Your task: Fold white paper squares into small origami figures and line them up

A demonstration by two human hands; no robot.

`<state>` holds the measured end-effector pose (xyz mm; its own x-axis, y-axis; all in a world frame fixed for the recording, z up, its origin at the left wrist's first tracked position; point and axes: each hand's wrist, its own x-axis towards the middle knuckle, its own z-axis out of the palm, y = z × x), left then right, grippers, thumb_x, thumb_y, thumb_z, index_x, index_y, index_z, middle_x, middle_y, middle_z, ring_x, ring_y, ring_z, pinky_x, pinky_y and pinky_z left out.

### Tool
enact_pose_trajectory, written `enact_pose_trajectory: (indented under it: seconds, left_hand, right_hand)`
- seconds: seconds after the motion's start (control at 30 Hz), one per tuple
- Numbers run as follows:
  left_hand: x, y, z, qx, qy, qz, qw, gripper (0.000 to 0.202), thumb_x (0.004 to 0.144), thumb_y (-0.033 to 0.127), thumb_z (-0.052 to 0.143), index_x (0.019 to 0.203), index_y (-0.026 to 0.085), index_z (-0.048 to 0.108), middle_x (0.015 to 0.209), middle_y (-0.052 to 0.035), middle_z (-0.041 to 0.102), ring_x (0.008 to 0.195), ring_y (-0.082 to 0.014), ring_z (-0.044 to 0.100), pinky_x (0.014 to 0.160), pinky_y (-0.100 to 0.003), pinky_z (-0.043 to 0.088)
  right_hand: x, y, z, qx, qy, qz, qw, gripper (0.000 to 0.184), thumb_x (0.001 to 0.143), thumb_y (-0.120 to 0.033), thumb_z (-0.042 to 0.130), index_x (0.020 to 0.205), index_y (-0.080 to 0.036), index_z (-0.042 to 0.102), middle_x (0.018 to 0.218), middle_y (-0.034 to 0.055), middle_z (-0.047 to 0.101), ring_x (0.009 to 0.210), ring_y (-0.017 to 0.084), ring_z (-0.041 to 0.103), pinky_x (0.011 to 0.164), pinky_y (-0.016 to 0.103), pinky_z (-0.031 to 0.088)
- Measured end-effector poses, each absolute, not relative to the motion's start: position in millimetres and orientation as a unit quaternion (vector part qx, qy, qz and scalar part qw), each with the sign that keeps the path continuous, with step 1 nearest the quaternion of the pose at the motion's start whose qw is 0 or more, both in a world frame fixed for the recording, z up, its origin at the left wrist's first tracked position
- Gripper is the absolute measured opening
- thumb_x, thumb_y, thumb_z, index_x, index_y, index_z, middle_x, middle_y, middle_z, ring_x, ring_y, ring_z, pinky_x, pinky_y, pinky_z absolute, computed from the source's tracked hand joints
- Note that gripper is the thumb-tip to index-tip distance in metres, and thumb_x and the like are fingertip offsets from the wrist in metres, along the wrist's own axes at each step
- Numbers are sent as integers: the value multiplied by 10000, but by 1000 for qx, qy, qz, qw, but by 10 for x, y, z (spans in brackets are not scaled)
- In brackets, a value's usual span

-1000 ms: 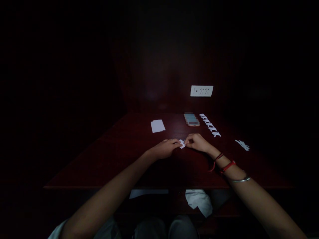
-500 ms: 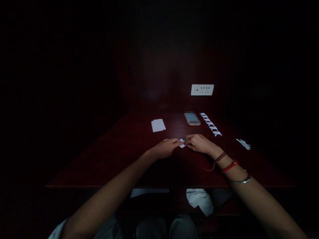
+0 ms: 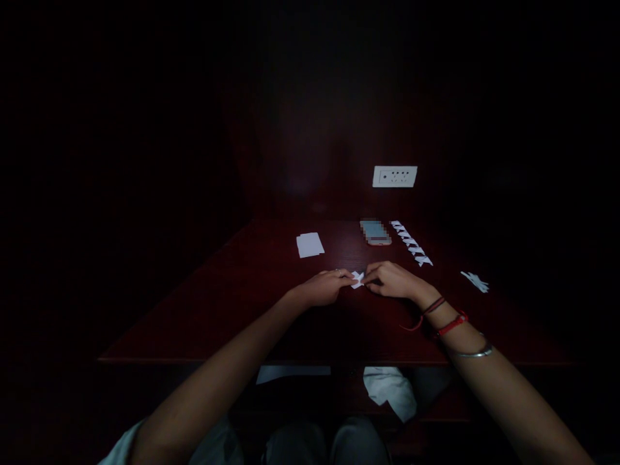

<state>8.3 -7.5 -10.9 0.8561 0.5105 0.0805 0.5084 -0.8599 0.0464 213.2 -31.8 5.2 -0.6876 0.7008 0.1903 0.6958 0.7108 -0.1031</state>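
A small folded piece of white paper [image 3: 357,279] lies on the dark red table [image 3: 232,310] between my two hands. My left hand [image 3: 323,287] pinches its left side with curled fingers. My right hand [image 3: 390,280], with red bands and a metal bangle on the wrist, pinches its right side. Most of the paper is hidden by my fingertips.
A blank white paper stack [image 3: 310,245] lies further back on the left. A phone [image 3: 375,232] sits behind my right hand, beside a row of several folded white shapes [image 3: 411,243]. More white pieces [image 3: 475,281] lie at the right. A wall socket [image 3: 394,176] is behind.
My hands stay on the small paper; my fingers have shifted slightly on it and a bit more of the paper shows than half a second ago.
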Motion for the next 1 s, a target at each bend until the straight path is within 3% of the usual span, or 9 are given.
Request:
enact_pose_trajectory:
  seconds: [0.37,0.6,0.77,1.0]
  left_hand:
    - [88,-87,-100,963,263,57,18,557,680,20,321,1168,288,320,1206,23,340,1075,-130,337,873,-263,276]
    - [95,-86,-120,961,269,61,18,553,682,16,318,1164,286,326,1207,30,340,1080,-123,331,873,-250,278]
    - [70,-79,-141,961,264,84,21,529,689,24,320,1150,283,345,1200,35,360,1076,-117,340,885,-259,271]
    - [27,-67,-102,965,246,87,35,538,671,12,337,1141,273,362,1251,33,289,1104,-127,305,914,-290,249]
  right_hand:
    - [2114,-342,43,-382,-918,-17,104,309,705,-153,440,978,-216,568,837,35,564,752,122,514,681,216,347]
    - [2101,-345,65,-390,-915,-11,97,230,697,-153,446,849,-181,617,817,38,587,758,129,520,673,213,347]
    - [2171,-325,67,-396,-910,13,122,207,693,-160,444,788,-174,627,756,24,584,680,108,515,630,202,351]
    - [2219,-276,72,-405,-895,3,187,265,708,-150,420,904,-174,597,799,31,579,692,107,506,656,210,362]
